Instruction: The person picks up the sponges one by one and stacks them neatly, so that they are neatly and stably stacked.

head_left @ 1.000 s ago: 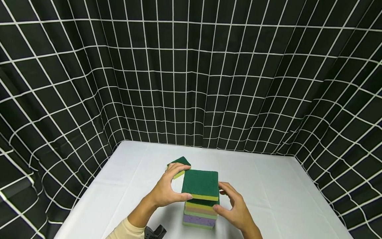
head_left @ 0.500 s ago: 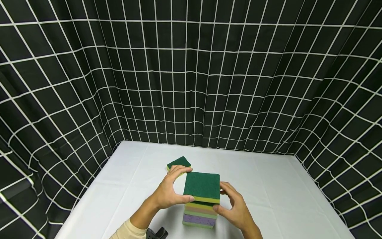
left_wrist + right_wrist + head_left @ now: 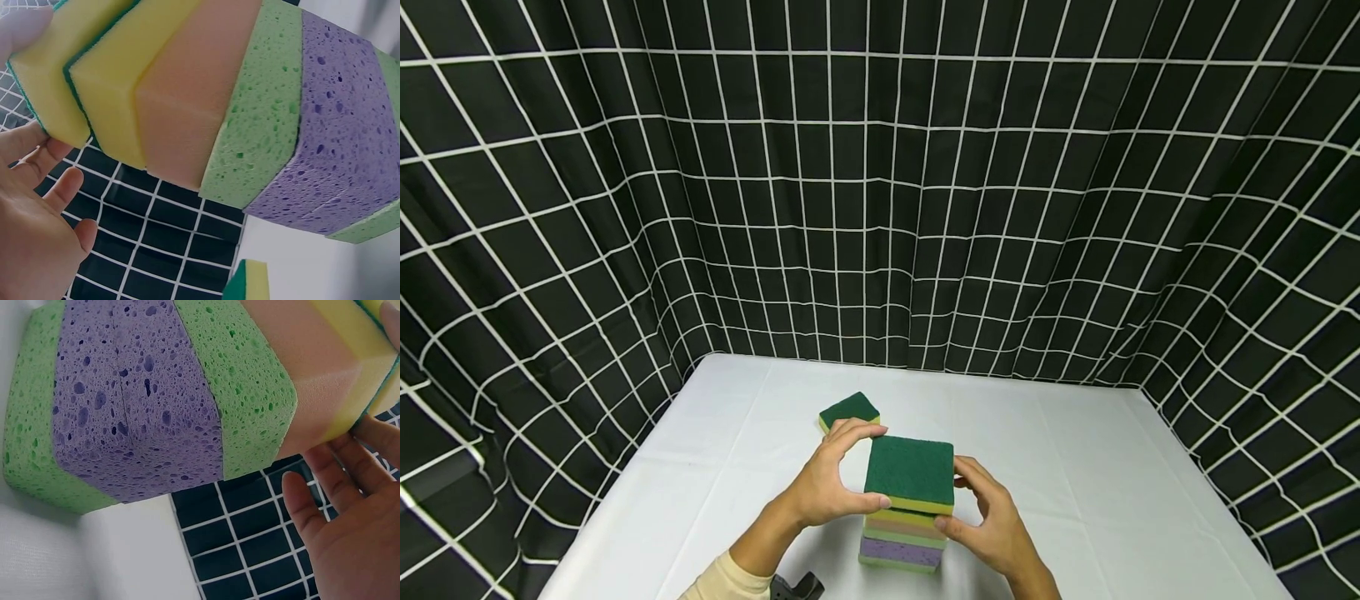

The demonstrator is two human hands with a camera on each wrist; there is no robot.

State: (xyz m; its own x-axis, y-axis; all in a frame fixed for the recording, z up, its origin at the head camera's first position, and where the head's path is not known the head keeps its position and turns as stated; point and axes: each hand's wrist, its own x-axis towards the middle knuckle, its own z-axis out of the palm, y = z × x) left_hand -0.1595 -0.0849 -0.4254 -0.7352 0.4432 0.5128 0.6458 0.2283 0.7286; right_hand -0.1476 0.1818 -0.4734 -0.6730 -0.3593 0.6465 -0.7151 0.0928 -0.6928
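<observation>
A stack of sponges stands on the white table. My left hand (image 3: 820, 485) pinches the green-and-yellow top sponge (image 3: 912, 471) by its left side, thumb in front and fingers behind. Below it are another green-backed yellow sponge (image 3: 109, 100), a peach sponge (image 3: 181, 103), a light green sponge (image 3: 262, 106), a purple sponge (image 3: 347, 119) and a light green bottom sponge (image 3: 375, 222). From the right, my right hand (image 3: 996, 529) holds the upper part of the stack by the lower yellow sponge, its thumb at the front. The top sponge sits nearly flush on the stack.
A loose green-and-yellow sponge (image 3: 852, 408) lies on the table (image 3: 1075, 467) behind my left hand. A dark object (image 3: 797, 587) shows at the lower edge by my left sleeve. Black gridded curtains (image 3: 895, 208) surround the table's back and sides.
My left hand has moved the top sponge slightly right and down, narrowing the gap to the stack. The right hand has stayed in place.
</observation>
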